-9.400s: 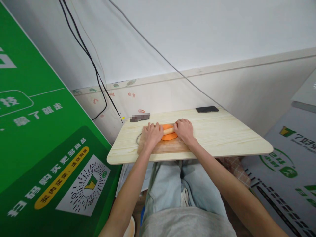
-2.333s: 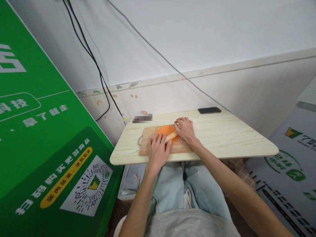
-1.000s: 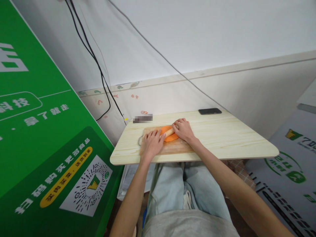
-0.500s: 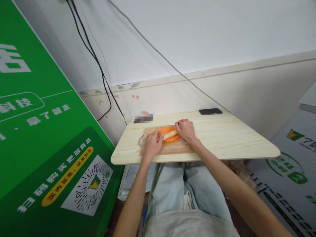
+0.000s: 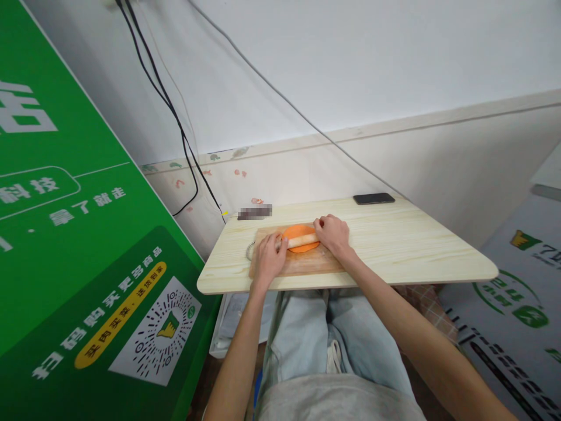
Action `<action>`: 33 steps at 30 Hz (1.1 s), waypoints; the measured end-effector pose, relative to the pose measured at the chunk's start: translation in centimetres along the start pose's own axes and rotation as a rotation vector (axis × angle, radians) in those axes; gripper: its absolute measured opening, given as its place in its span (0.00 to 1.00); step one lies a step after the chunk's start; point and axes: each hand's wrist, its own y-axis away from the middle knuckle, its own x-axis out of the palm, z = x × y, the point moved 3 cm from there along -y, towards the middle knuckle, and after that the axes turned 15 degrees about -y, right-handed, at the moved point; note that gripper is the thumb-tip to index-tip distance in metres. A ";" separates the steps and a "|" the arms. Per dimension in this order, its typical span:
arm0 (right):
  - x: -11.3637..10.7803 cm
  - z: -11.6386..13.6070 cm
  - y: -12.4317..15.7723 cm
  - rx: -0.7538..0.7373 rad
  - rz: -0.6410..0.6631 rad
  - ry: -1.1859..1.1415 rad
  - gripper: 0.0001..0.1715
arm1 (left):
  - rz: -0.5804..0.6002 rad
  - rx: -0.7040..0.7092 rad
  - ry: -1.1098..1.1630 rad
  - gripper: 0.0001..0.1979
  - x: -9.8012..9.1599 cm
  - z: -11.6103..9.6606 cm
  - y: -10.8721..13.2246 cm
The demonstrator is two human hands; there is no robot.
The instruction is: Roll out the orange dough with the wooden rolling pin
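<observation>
A pale wooden rolling pin (image 5: 302, 240) lies across a flat orange sheet of dough (image 5: 300, 230) on a wooden cutting board (image 5: 302, 266). My left hand (image 5: 270, 252) is closed around the pin's left end, and my right hand (image 5: 333, 234) grips its right end. The fingers cover both ends of the pin. Orange dough shows above and below the pin, in a rounded shape between my hands. At the board's left edge is a metal loop handle (image 5: 249, 250).
The board rests on a light wood-grain table (image 5: 421, 251). A black phone (image 5: 374, 199) lies at the back right, and a blurred-out dark object (image 5: 255, 212) at the back left. Cables (image 5: 184, 137) hang along the wall. A green printed panel (image 5: 87, 234) stands at the left.
The rolling pin has turned slightly and now lies more level across the dough. My right hand has moved a little to the right and down; my left hand has barely shifted.
</observation>
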 end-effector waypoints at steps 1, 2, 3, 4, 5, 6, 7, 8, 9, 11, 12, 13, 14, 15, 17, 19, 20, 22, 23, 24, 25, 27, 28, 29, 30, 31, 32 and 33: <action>-0.1 0.0 0.0 0.018 -0.005 -0.001 0.27 | -0.012 -0.006 0.000 0.15 0.0 0.0 0.0; -0.1 0.0 0.1 0.036 -0.010 -0.003 0.27 | -0.024 -0.013 0.000 0.16 0.0 0.0 0.1; -0.2 0.0 0.1 0.050 -0.015 -0.006 0.27 | -0.033 -0.022 -0.002 0.17 0.0 0.1 0.2; -0.3 0.0 0.2 0.062 -0.020 -0.011 0.28 | -0.039 -0.031 -0.005 0.18 0.0 0.1 0.2; -0.3 -0.1 0.2 0.072 -0.024 -0.018 0.28 | -0.042 -0.038 -0.009 0.19 0.0 0.1 0.3; -0.3 -0.1 0.2 0.080 -0.026 -0.025 0.29 | -0.042 -0.045 -0.013 0.20 0.0 0.2 0.3; -0.3 -0.1 0.2 0.085 -0.027 -0.031 0.29 | -0.038 -0.049 -0.018 0.20 0.0 0.2 0.3; -0.3 -0.1 0.2 0.085 -0.027 -0.035 0.29 | -0.034 -0.050 -0.023 0.20 0.0 0.2 0.3; -0.3 -0.1 0.2 0.076 -0.025 -0.037 0.30 | -0.028 -0.049 -0.027 0.20 0.0 0.3 0.3; -0.2 -0.1 0.1 0.026 -0.023 -0.043 0.30 | -0.020 -0.045 -0.036 0.19 0.2 0.4 0.3; -0.2 0.0 0.1 -0.009 -0.027 -0.049 0.30 | -0.020 -0.045 -0.041 0.19 0.2 0.4 0.2; -0.1 0.0 0.1 -0.042 -0.036 -0.058 0.30 | -0.023 -0.048 -0.046 0.19 0.3 0.5 0.2; -0.1 0.0 0.2 -0.068 -0.048 -0.068 0.31 | -0.027 -0.055 -0.052 0.19 0.4 0.6 0.2; -0.2 0.0 0.2 -0.084 -0.062 -0.077 0.31 | -0.032 -0.064 -0.059 0.19 0.4 0.6 0.2; -0.2 0.0 0.2 -0.089 -0.085 -0.087 0.31 | -0.033 -0.084 -0.079 0.19 0.5 0.7 0.1; -0.3 0.0 0.3 -0.076 -0.087 -0.085 0.31 | -0.026 -0.112 -0.106 0.18 0.5 0.7 0.2; -0.3 0.0 0.3 -0.069 -0.083 -0.080 0.31 | -0.019 -0.129 -0.121 0.18 0.4 0.7 0.2; -0.3 0.0 0.3 -0.057 -0.072 -0.070 0.31 | -0.005 -0.163 -0.150 0.17 0.3 0.7 0.2; -0.3 0.1 0.3 -0.054 -0.065 -0.064 0.30 | 0.002 -0.180 -0.164 0.17 0.2 0.7 0.3; -0.3 0.1 0.3 -0.051 -0.056 -0.057 0.30 | 0.007 -0.197 -0.175 0.17 0.1 0.7 0.3; -0.3 0.1 0.3 -0.048 -0.048 -0.050 0.30 | 0.009 -0.212 -0.184 0.17 0.1 0.6 0.3; -0.2 0.2 0.3 -0.042 -0.030 -0.038 0.30 | 0.009 -0.241 -0.194 0.18 0.0 0.6 0.4; -0.2 0.2 0.3 -0.039 -0.025 -0.033 0.30 | 0.009 -0.252 -0.194 0.18 -0.1 0.6 0.4; -0.3 0.2 0.3 -0.036 -0.021 -0.030 0.30 | 0.009 -0.262 -0.193 0.18 -0.1 0.6 0.4; -0.3 0.2 0.3 -0.034 -0.018 -0.027 0.30 | 0.009 -0.269 -0.190 0.18 -0.2 0.6 0.4; -0.3 0.2 0.3 -0.031 -0.015 -0.025 0.30 | 0.011 -0.275 -0.187 0.18 -0.2 0.6 0.5; -0.3 0.2 0.3 -0.029 -0.012 -0.024 0.30 | 0.015 -0.278 -0.183 0.17 -0.3 0.6 0.4; -0.3 0.3 0.3 -0.025 -0.008 -0.023 0.30 | 0.019 -0.280 -0.181 0.17 -0.3 0.6 0.4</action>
